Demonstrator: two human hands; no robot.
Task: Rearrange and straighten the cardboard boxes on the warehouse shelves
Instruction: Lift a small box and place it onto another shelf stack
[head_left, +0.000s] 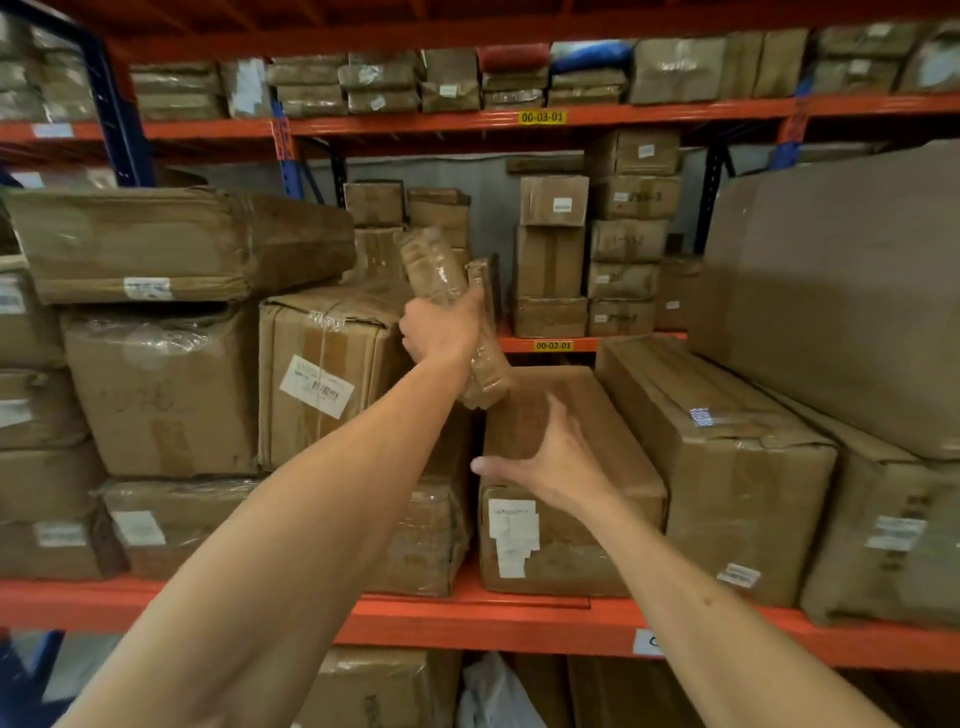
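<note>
Left hand (441, 332) around taped package (447, 291), right hand (545, 462) on box (587, 415).

Taped parcel (441, 275) above long box (561, 467), labelled box (322, 374) left, longer box (717, 457) right.

Yellow tag (542, 117) on the upper orange beam (675, 110) reads 00-03-01; lower tag (552, 345) reads 00-02-01.

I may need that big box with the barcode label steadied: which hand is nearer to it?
Left. The left hand grips a tape-wrapped parcel right beside the barcode-label box, at its upper right corner. The right hand rests lower, on the neighbouring long box.
</note>
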